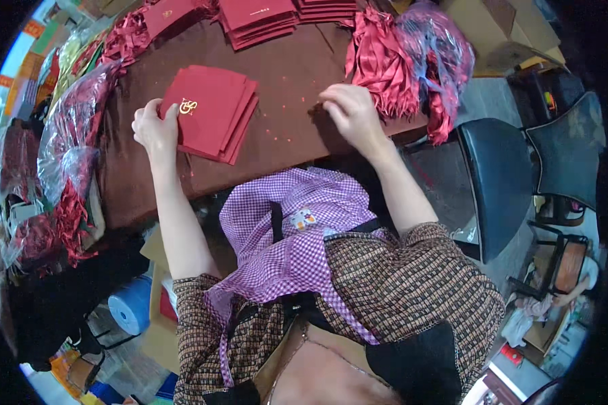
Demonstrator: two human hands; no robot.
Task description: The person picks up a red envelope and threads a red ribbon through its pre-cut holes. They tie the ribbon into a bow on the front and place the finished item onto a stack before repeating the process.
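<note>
A stack of red folded cards or flat paper pouches lies near the front of the brown table, the top one bearing a gold emblem. My left hand grips the stack's left edge, its thumb on top and the other fingers along the side. Its lower pieces fan out to the right. Over the table to the right of the stack, my right hand hovers with loosely bent fingers, thumb and forefinger apart, and nothing visible in it. Close beyond it hangs a bundle of red satin ribbons.
More red stacks stand along the far side of the brown table. Plastic-wrapped ribbon bundles line the left edge, and another plastic bag sits at right. A dark chair stands beside the table, a cardboard box beyond.
</note>
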